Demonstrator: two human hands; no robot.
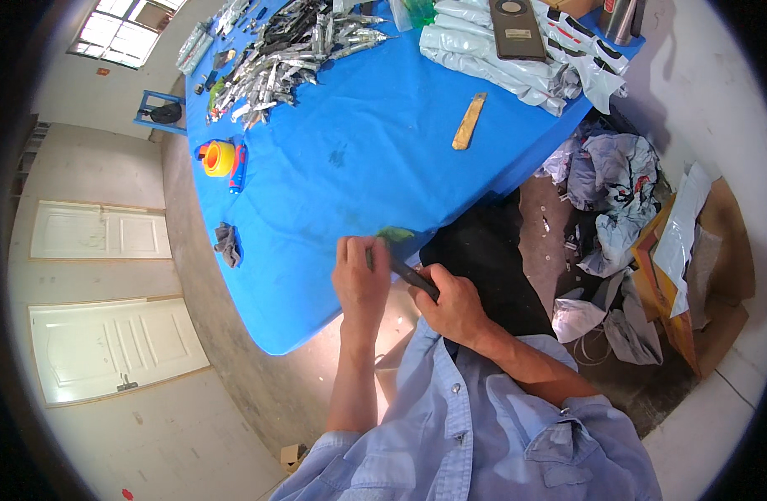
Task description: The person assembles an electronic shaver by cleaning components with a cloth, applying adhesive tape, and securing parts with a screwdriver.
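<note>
Near the table's front edge, both hands grip a dark rod-shaped object [418, 282] whose exact kind I cannot make out. My left hand [362, 277] is closed round its far end, and my right hand [452, 302] is closed round its near end. The rod slants between the two fists. Just beyond my left hand, a small green patch or piece [395, 235] shows on the blue tablecloth [333, 188]. Most of the rod's two ends is hidden by my fingers.
Silver-wrapped slim pieces [270, 79] are heaped at the far left. Nearer lie a yellow tape roll [219, 158] and a grey cloth [227, 244]. A yellowish strip [469, 121] and a phone [518, 29] on plastic bags [458, 50] are right. An opened carton [728, 250] stands on the floor.
</note>
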